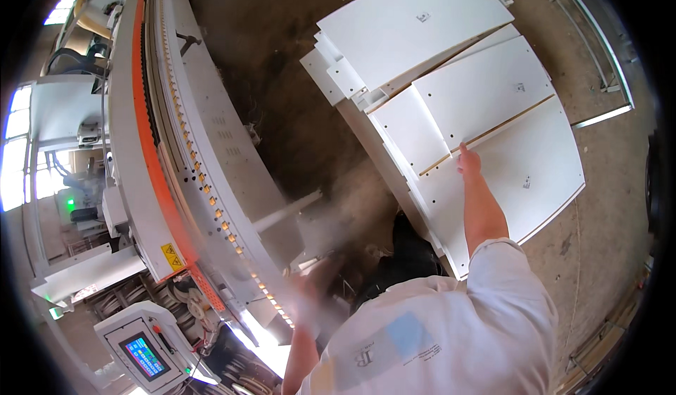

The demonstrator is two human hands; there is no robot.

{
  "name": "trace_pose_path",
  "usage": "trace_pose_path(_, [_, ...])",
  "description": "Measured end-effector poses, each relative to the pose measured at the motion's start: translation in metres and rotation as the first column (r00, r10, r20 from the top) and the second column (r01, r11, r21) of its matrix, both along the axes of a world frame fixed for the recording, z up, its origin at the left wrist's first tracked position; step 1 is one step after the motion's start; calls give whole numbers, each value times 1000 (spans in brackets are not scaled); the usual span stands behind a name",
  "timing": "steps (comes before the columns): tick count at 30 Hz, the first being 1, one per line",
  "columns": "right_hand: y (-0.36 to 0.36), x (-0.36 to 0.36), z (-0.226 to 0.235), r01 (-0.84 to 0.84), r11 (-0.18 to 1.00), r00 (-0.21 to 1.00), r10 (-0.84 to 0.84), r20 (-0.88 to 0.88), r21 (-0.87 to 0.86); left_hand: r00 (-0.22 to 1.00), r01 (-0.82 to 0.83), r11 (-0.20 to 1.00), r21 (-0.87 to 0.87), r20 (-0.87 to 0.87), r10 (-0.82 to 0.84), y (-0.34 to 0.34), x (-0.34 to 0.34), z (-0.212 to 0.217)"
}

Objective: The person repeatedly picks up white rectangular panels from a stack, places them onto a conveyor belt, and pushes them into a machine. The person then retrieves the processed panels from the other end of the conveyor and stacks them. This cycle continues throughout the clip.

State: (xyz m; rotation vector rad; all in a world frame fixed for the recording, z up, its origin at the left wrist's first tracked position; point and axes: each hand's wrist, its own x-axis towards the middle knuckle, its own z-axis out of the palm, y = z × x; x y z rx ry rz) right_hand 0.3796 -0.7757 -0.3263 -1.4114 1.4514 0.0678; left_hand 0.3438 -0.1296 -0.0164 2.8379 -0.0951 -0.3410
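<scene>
My right hand [469,162] is at the raw brown edge of a white panel [486,89], its index finger stretched onto the panel and the other fingers curled at the edge. This panel lies on a stack, beside another white panel [521,162] nearer to me and a white panel [415,29] farther off. Small dark holes dot the panels near their left ends. My left hand [310,300] is low by the near end of the long machine [204,99]; motion smears its fingers, and whether it holds anything cannot be made out.
Along the left runs the machine with an orange strip [151,134] and a row of small yellowish pads. A control box with a lit screen [144,356] stands at the lower left. Brown floor [246,57] lies between machine and stack. A metal frame [598,117] is at the right.
</scene>
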Motion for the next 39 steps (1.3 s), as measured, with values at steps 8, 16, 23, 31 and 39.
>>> trace_pose_path(8, [25, -3, 46, 406, 862, 872, -465, 155, 305, 900, 133, 964, -231, -378, -215, -87, -23, 1])
trace_pose_path(16, [48, -28, 91, 292, 831, 820, -472, 323, 473, 827, 31, 958, -286, -531, -185, -103, 22, -9])
trace_pose_path(23, [144, -72, 179, 11, 787, 847, -335, 412, 617, 677, -293, 751, -592, -683, -274, -192, 68, -20])
trace_pose_path(31, [245, -132, 330, -346, 757, 793, -79, 604, 554, 409, -770, 333, -545, -821, -398, -284, 55, 18])
trace_pose_path(39, [272, -168, 356, -345, 821, 819, 26, 574, 455, 453, -786, 248, -566, -800, -393, -264, 6, 33])
